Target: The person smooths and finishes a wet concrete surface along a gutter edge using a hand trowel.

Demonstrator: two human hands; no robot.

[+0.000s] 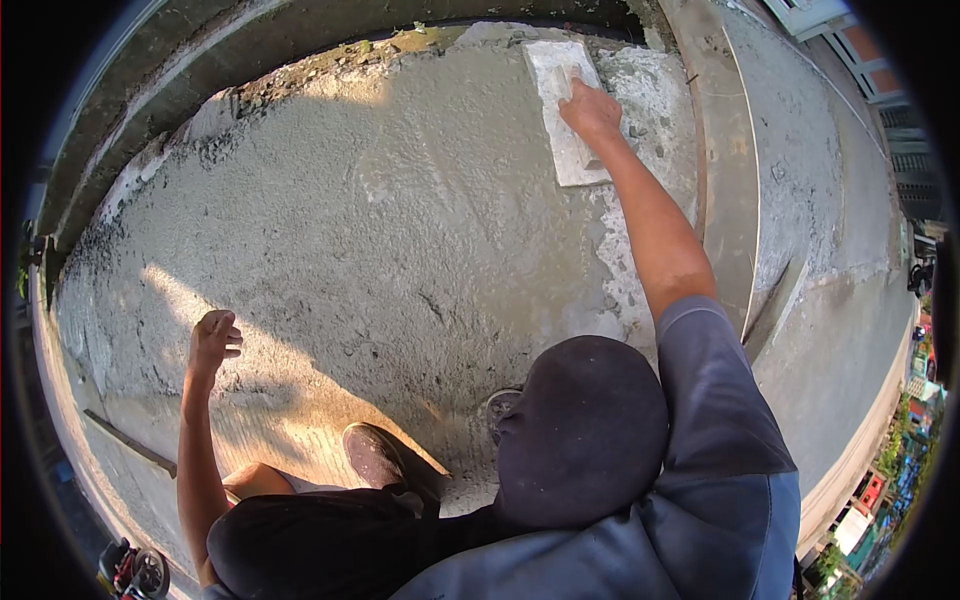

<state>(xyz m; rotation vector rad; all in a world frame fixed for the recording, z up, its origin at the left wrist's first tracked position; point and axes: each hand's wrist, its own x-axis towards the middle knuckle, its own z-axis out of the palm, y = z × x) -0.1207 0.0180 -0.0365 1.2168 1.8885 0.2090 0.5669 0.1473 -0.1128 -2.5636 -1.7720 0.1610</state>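
Far out at the upper right, my right hand (pixel 591 110) is closed on the handle of a flat rectangular plastering float (pixel 566 155). The float is smeared with pale cement and lies flat on the wet grey concrete (pixel 400 220), near its right edge. Rough, whitish patches show in the surface beside it. My left hand (pixel 212 343) hangs in the air at the lower left, above the concrete, its fingers loosely bent and apart, with nothing visible in them.
My shoes (pixel 373 455) stand at the near edge of the concrete. A low wall (pixel 190 100) curves along the far left. A raised strip (pixel 735 150) borders the right side, with a plank (pixel 776 310) beyond it. Another thin board (pixel 130 443) lies at lower left, with a parked motorcycle (pixel 135 570) below.
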